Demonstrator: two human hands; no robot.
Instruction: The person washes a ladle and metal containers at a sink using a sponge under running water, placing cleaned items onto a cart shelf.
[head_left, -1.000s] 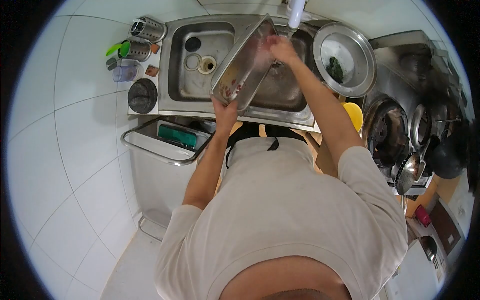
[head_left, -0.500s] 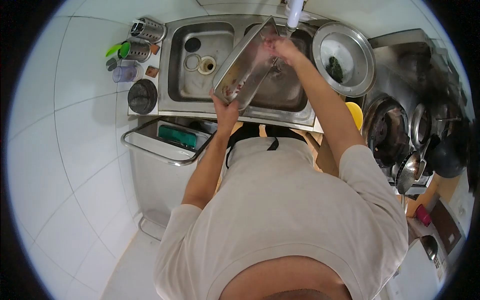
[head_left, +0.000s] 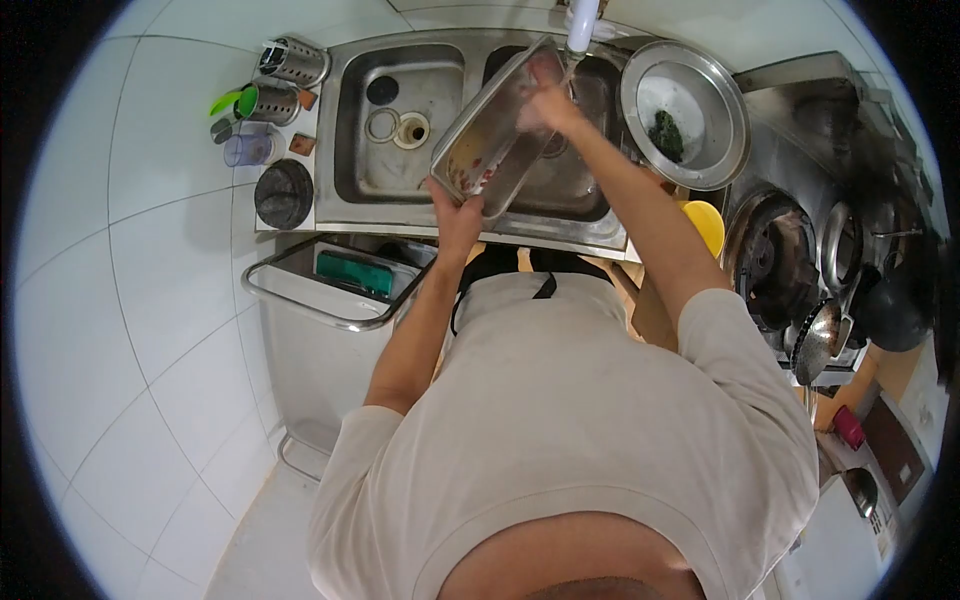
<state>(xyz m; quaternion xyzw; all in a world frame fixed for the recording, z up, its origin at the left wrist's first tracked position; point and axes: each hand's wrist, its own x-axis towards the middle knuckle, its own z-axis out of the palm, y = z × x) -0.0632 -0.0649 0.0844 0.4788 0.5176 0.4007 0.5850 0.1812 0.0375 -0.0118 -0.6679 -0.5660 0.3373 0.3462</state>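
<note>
A rectangular stainless steel pan (head_left: 488, 137) is held tilted over the right basin (head_left: 578, 185) of the double sink. My left hand (head_left: 458, 215) is closed around its near corner. My right hand (head_left: 546, 106) is inside the far part of the pan, close under the white tap (head_left: 581, 28); its fingers are smeared by motion. Water seems to run from the tap beside that hand. Small reddish scraps and yellowish wet residue lie at the pan's near end.
Left basin (head_left: 355, 165) holds a drain and loose rings. A round metal basin (head_left: 737, 150) with dark greens stands right of the sink, above a yellow container (head_left: 706, 228). A stove (head_left: 770, 255) is at right. Perforated metal holders (head_left: 270, 103) and a dark round object (head_left: 284, 194) stand left.
My right hand has moved slightly left and down inside the pan. The pan has shifted a little to the right, with my left hand still on its near corner.
</note>
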